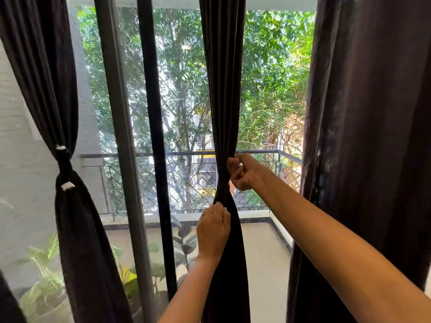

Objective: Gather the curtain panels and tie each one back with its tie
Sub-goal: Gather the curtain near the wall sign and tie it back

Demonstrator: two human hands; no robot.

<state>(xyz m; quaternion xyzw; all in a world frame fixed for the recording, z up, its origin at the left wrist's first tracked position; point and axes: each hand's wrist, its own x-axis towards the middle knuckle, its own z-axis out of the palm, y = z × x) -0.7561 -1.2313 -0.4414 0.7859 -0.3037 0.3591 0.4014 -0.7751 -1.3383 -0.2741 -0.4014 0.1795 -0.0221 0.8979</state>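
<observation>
At panel [222,89] edge: right hand [242,171], tie [222,183]

Both bare forearms reach up and forward. Left hand [213,231], ring on one finger, back to camera, fingers curled onto gathered dark brown fabric curtain panel [224,113] just below its cinched waist. Right hand [242,172] sits higher, at the waist, fingers curled tight, probably pinching the dark fabric tie [223,185]; grip partly hidden.

Left dark-brown fabric curtain panel [70,217]: tied at waist, matching tie [63,164]. Middle panel [223,89]: gathered, second tie [223,184] wrapped. Right panel [368,136]: loose.
</observation>
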